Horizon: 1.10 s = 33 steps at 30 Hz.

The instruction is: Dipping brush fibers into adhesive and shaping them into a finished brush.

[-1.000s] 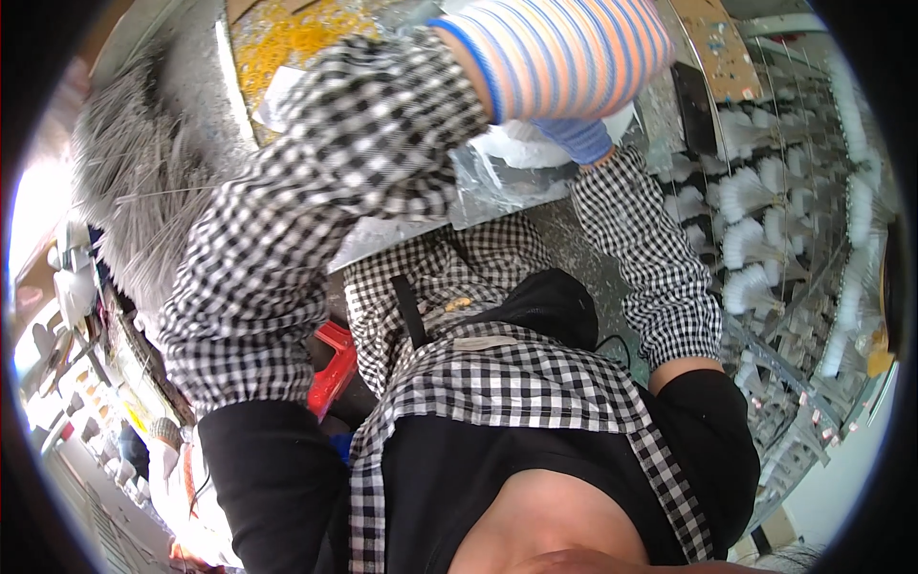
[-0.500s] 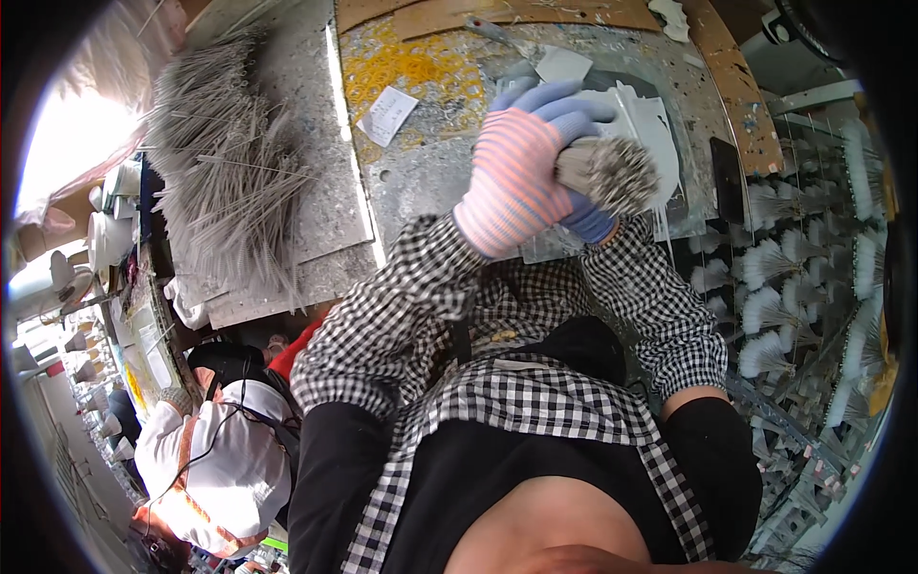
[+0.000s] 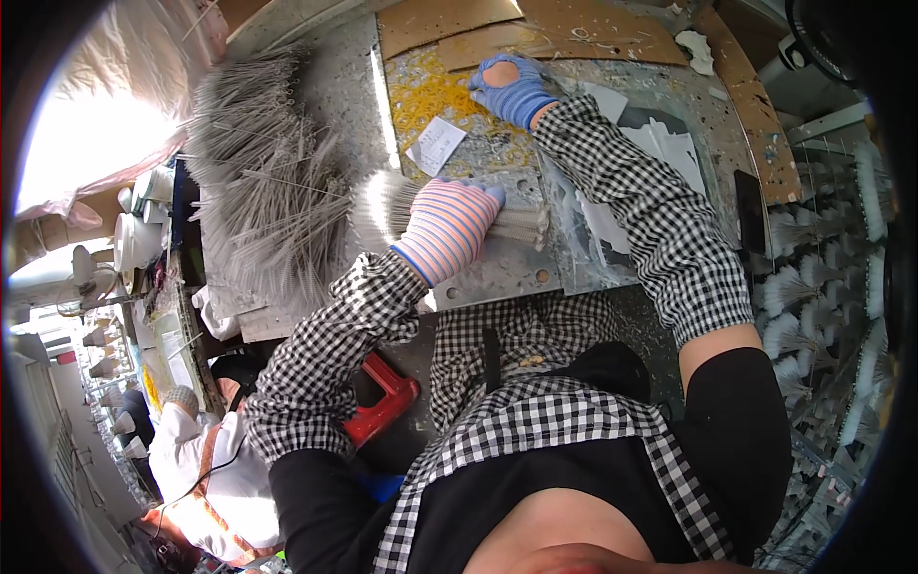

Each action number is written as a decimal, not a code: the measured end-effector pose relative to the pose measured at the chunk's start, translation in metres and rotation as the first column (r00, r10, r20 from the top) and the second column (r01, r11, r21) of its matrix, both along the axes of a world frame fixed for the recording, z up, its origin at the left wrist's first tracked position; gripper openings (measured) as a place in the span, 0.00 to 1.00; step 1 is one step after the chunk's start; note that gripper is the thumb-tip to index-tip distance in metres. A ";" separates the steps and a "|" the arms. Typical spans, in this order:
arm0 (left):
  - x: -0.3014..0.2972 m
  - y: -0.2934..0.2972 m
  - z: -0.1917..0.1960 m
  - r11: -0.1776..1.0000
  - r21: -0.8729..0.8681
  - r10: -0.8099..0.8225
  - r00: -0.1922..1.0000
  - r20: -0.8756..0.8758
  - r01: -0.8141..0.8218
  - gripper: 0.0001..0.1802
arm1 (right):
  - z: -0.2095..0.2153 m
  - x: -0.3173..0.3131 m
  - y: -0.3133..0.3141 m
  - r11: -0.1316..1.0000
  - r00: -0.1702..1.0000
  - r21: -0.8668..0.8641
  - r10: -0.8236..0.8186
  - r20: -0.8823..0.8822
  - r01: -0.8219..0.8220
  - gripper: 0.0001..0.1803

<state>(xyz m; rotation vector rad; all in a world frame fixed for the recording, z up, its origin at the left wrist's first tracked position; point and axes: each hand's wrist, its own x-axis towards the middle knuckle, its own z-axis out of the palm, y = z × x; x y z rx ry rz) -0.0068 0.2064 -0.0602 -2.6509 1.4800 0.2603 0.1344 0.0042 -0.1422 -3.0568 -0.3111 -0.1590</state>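
My left hand (image 3: 445, 230), in a pink and blue striped glove, is wrapped round a bundle of thin wire-stemmed brushes (image 3: 381, 209). The bundle lies sideways, low over the grey worktop (image 3: 497, 277), its pale bristly end to the left and stems to the right. At the far side, my right hand (image 3: 513, 88), in a blue glove with a bare patch on its back, reaches into scattered yellow rubber bands (image 3: 426, 91). Its fingertips are curled together there; what they pinch, if anything, cannot be made out. A white paper slip (image 3: 436, 144) lies between the hands.
A large heap of loose wire brushes (image 3: 263, 182) covers the worktop's left. On the right are white sheets (image 3: 665, 143) and a dark phone (image 3: 750, 210). Cardboard (image 3: 574, 40) lines the far edge. Racked brushes (image 3: 803, 277) stand at right; a co-worker (image 3: 220, 469) is at lower left.
The brush bundle, held upright between both hands before, is now tipped sideways and lowered in my left hand. My right hand has left it and reached far left to the rubber bands.
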 end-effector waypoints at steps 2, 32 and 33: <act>0.003 0.009 0.016 0.944 -0.249 0.170 0.966 -0.194 -0.217 0.18 | -0.002 0.009 0.007 0.997 0.997 -0.071 -0.021 -0.071 0.016 0.14; 0.027 0.028 0.047 0.028 -0.586 -0.017 0.586 -0.810 -0.810 0.08 | 0.102 -0.099 0.015 0.137 0.888 0.990 0.457 -0.049 -0.015 0.19; 0.028 0.028 0.047 0.009 -0.574 0.007 0.574 -0.819 -0.819 0.10 | 0.109 -0.114 0.014 -0.031 0.883 0.999 0.470 0.005 0.011 0.18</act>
